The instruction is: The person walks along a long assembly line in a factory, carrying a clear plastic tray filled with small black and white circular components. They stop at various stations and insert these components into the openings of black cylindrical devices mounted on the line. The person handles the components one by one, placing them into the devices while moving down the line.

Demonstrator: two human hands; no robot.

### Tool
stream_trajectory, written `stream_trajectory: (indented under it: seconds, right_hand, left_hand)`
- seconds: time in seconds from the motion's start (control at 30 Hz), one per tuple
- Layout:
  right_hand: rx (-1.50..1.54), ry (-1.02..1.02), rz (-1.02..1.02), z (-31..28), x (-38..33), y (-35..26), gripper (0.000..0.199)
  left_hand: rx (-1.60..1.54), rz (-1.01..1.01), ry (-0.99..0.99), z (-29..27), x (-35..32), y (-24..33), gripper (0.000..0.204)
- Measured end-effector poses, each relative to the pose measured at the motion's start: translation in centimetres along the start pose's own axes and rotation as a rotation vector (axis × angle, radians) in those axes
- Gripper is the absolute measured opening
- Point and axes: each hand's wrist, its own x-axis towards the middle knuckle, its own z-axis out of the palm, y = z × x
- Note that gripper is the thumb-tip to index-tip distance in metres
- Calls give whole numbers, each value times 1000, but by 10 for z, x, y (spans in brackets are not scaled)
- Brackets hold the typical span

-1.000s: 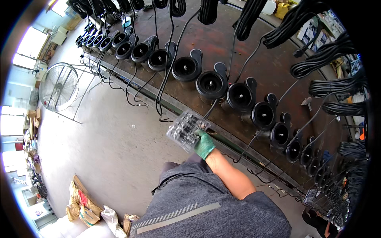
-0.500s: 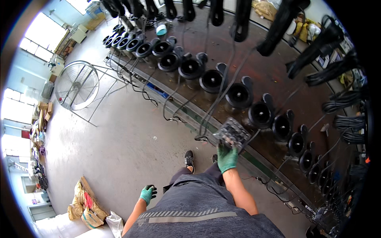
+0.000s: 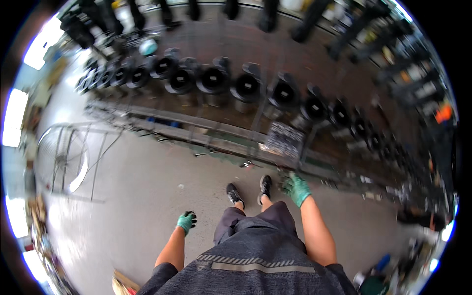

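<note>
A clear plastic bag of small dark parts (image 3: 284, 140) lies at the near edge of the long dark workbench (image 3: 196, 132), in front of the row of black cup-shaped units. My right hand (image 3: 296, 189), in a green glove with dark fingertips, is just below the bag and apart from it. Its fingers are blurred but look spread, and nothing shows in them. Lower left, my left hand (image 3: 186, 221), gloved the same way, hangs over the floor with loosely bent fingers and holds nothing visible.
Black cup-shaped units with metal bodies (image 3: 213, 79) stand in a curved row along the bench. Dark bundled cables (image 3: 269, 14) hang above the far side. A teal roll (image 3: 148, 47) sits at the far left. A large floor fan (image 3: 64, 160) stands left of the bench.
My right hand has let go of the bag and drawn back toward me; the bag now rests on the bench edge. The view has turned, and my left hand still hangs low.
</note>
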Motion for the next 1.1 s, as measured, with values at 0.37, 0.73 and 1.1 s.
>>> stream_trajectory:
  seconds: [0.37, 0.73, 1.1]
  right_hand:
    - [95, 888, 250, -296, -216, 293, 33]
    - [377, 727, 43, -324, -290, 553, 26]
    - [1018, 905, 276, -398, -376, 690, 33]
  left_hand:
    - [269, 125, -128, 101, 14, 78, 25]
    - [823, 200, -208, 237, -33, -1, 24]
    - [1421, 260, -287, 436, -133, -83, 22]
